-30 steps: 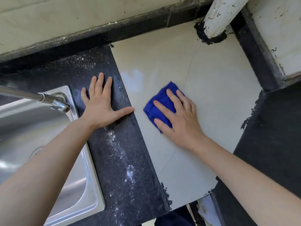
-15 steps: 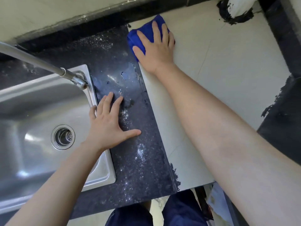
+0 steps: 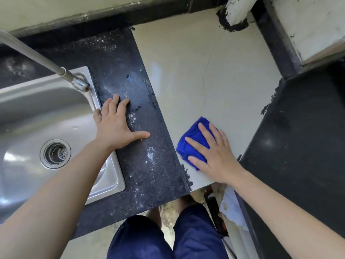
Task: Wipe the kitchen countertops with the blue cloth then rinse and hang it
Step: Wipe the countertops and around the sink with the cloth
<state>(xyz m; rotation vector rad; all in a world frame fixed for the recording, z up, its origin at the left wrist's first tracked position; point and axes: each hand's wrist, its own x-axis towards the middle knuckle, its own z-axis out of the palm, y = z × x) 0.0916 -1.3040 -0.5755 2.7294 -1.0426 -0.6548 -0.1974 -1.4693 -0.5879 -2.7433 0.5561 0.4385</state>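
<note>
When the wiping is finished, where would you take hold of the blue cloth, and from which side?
Probably the bunched edge of the blue cloth that sticks out beyond the fingertips of the right hand, pinched from above on the far-left side. The cloth lies crumpled flat on the pale countertop, so its raised folds offer something to pinch.

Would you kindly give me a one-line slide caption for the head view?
Right hand presses the blue cloth on the pale countertop; left hand rests beside the sink.
</note>
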